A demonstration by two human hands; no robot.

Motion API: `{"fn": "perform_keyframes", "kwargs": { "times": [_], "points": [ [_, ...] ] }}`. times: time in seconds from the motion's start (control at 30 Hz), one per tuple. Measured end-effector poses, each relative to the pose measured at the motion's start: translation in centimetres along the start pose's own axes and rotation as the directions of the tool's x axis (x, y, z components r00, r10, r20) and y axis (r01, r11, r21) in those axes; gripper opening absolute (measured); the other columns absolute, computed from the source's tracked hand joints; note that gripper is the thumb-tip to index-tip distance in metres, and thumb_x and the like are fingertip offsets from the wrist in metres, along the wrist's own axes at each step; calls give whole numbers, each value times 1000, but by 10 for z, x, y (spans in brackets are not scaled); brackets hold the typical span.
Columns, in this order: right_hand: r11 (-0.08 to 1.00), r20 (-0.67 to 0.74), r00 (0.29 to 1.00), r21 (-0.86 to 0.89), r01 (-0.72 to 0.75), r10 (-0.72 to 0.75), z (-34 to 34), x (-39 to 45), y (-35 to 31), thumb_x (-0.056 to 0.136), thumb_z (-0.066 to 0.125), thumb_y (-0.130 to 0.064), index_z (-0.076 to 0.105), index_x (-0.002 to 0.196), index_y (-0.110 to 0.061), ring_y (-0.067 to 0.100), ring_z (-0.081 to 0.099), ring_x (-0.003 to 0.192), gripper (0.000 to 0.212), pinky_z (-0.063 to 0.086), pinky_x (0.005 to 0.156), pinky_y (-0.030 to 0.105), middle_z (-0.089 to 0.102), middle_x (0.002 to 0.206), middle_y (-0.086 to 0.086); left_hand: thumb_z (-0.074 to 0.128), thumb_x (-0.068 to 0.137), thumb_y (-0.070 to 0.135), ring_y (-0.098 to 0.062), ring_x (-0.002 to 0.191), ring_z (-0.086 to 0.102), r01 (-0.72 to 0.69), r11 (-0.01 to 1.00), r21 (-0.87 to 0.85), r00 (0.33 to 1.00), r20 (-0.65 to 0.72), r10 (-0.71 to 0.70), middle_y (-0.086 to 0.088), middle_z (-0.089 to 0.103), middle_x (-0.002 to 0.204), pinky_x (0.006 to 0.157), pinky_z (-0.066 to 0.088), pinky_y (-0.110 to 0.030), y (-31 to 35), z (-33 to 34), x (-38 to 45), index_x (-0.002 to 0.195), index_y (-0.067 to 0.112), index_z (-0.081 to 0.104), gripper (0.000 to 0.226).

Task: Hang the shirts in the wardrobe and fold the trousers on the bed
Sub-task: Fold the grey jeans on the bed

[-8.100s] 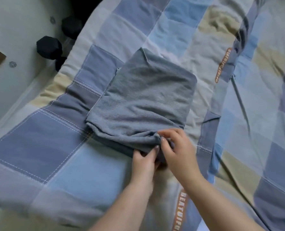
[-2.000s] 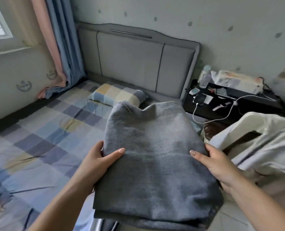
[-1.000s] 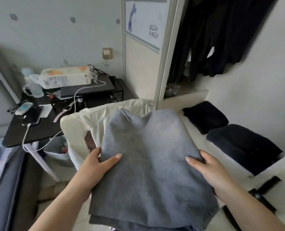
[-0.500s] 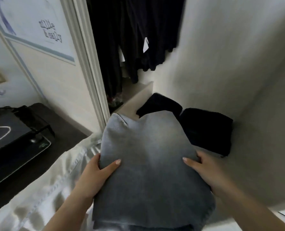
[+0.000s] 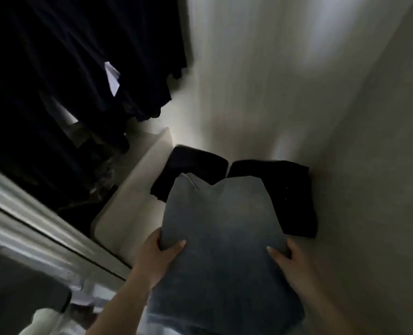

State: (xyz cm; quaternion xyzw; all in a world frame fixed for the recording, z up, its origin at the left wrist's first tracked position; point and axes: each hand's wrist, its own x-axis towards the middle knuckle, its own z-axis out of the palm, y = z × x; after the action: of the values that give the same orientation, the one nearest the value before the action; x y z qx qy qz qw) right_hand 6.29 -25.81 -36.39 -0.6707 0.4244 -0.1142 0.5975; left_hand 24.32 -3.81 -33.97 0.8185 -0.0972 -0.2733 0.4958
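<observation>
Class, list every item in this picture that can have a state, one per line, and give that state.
Grey trousers: folded, held in both hands above the shelf.
Left hand: grips the trousers' left edge, thumb on top.
Right hand: grips the trousers' right edge, thumb on top.
Two dark garments: folded, lying side by side on the wardrobe shelf.
Dark clothes: hanging.

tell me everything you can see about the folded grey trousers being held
The folded grey trousers look like soft, fleecy fabric, folded flat into a thick stack of layers, with a small notch at the far edge. The left hand and right hand grip them at either side, thumbs on top, fingers hidden beneath. They are held level over the wardrobe shelf, their far end overlapping two dark folded garments in view; whether they touch these cannot be told.
</observation>
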Motion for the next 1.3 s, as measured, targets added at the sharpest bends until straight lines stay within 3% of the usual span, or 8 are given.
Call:
{"fn": "perform_keyframes", "kwargs": {
  "times": [0.3,0.43,0.57,0.8,0.93,1.03,1.13,1.3],
  "points": [
    [991,-94,989,82,-103,111,28,83,8,90,63,-18,59,111,-26,11,63,95,23,52,86,34,66,103,-10,72,83,23,-9,83,60,10,976,217,993,110,-35,5,64,97,67,46,-20,9,24,130,115,16,58,35],
    [994,-96,990,62,-93,99,56,133,-7,91,62,-18,57,108,-26,10,60,91,20,47,72,24,63,98,-13,74,82,21,-23,96,63,14,967,255,992,115,-44,-9,66,112,81,51,-34,21,12,201,123,7,57,47],
    [999,-92,995,-7,-48,47,91,188,-26,91,62,-23,55,106,-24,13,57,93,17,44,78,28,61,97,-9,71,84,16,-24,100,60,-74,953,295,996,72,55,-7,61,109,68,45,-24,42,-3,264,126,6,54,46],
    [997,-84,994,2,-76,76,145,270,-38,92,59,-28,56,115,-20,13,57,97,24,43,78,27,61,103,-7,70,85,23,-30,121,50,-147,910,388,989,71,130,-8,51,136,92,44,-37,38,-23,373,143,14,37,67],
    [970,-24,989,-193,-147,145,165,304,-31,94,54,-25,44,133,-16,21,52,114,41,43,85,29,55,129,3,70,83,20,-37,125,47,-208,814,542,973,28,230,-15,49,137,100,41,-46,15,-17,410,143,15,36,69],
    [857,-116,992,-515,-14,-54,176,312,-30,92,55,-25,14,151,-16,27,24,141,72,29,111,38,20,155,10,70,82,20,-37,134,33,-300,590,749,931,95,353,-16,33,149,109,32,-47,0,-10,413,150,19,24,82],
    [536,26,918,-805,253,-395,188,320,-32,88,56,-33,11,152,-18,28,-1,147,80,6,118,48,-1,160,12,70,83,26,-36,143,17,-495,364,789,820,284,497,-16,16,158,114,25,-51,-3,5,419,150,15,25,81],
    [268,170,897,-917,296,-409,204,354,-28,91,42,-55,12,152,-22,27,-12,146,77,-13,112,54,-7,159,13,61,83,52,-37,146,4,-522,177,834,782,385,491,-20,8,159,116,13,-57,-2,22,454,151,16,21,87]
  ]
}}
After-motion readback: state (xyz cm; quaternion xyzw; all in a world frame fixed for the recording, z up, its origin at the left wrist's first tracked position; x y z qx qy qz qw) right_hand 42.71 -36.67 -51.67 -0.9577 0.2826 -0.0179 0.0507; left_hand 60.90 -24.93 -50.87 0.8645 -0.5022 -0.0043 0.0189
